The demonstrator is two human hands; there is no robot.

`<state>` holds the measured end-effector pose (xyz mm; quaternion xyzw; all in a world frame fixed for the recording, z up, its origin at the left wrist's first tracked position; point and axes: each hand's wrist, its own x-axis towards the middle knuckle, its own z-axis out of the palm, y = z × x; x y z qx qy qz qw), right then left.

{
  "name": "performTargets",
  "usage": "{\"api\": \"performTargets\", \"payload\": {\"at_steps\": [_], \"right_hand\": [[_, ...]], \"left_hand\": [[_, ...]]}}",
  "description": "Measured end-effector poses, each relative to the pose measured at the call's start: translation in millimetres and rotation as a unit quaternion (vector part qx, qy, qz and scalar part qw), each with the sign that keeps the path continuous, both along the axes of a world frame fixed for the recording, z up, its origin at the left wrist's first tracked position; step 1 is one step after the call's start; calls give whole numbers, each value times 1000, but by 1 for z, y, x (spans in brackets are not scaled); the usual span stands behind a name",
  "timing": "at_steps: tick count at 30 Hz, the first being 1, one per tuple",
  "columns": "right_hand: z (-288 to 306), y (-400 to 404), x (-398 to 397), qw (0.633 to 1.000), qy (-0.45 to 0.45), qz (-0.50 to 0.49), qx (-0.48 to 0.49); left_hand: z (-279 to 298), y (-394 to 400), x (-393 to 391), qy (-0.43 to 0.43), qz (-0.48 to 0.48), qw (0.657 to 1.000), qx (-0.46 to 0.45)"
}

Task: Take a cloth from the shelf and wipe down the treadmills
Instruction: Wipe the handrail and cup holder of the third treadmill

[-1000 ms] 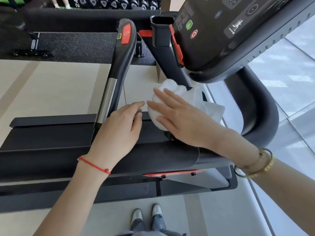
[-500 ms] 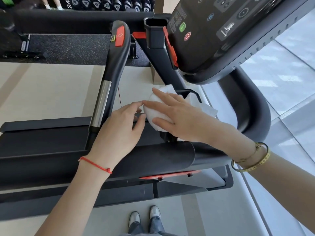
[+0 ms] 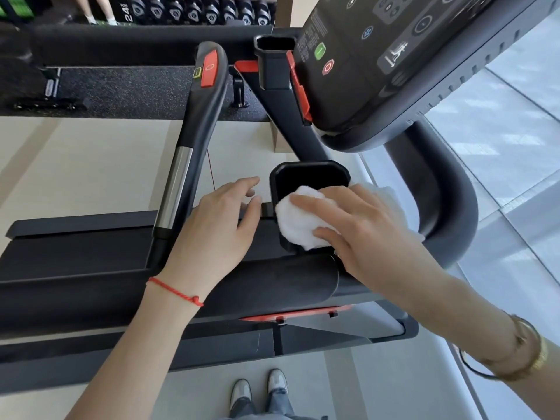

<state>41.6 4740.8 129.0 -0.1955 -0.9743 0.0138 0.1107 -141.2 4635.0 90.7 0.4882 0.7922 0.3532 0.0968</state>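
The right hand (image 3: 360, 234), fingers spread, is pressing the bunched white cloth (image 3: 298, 222) into the treadmill's black plastic cup tray (image 3: 309, 174), best swept into every corner while the loosely spread left hand (image 3: 218, 228) is steadying alongside.

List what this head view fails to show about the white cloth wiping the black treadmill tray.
- Head view: the floor of the black rectangular tray beneath the white cloth is covered by the cloth and the right hand, so its cleanliness cannot be judged.
- The cloth's far part is hidden behind the right hand.
- The dark treadmill console is cut off by the top edge; its small print is unreadable.
- The left hand's palm contact is hidden.
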Motion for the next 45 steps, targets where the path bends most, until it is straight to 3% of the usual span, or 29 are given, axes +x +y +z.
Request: {"api": "performTargets", "payload": {"at_steps": [5, 8, 14, 22, 29, 34, 37, 45], "right_hand": [[-2, -11, 21, 984, 65, -90, 139], [-3, -11, 26, 976, 58, -147, 148], [-10, 16, 8, 978, -4, -206, -23], [-13, 49, -6, 942, 30, -241, -233], [-1, 60, 1, 938, -20, -227, -262], [11, 52, 3, 982, -37, -143, -119], [19, 56, 2, 991, -29, -81, -104], [33, 70, -14, 976, -31, -18, -213]], "left_hand": [[0, 8, 3, -6, -14, 1000, -18], [1, 15, 6, 0, -19, 999, -37], [1, 25, 6, 9, -18, 996, -84], [-1, 28, 7, -18, -19, 996, -84], [1, 28, 4, -12, -29, 995, -93], [5, 27, -5, -4, -46, 993, -108], [7, 30, -8, -6, -49, 994, -101], [1, 39, -14, -87, -71, 990, -87]]}}
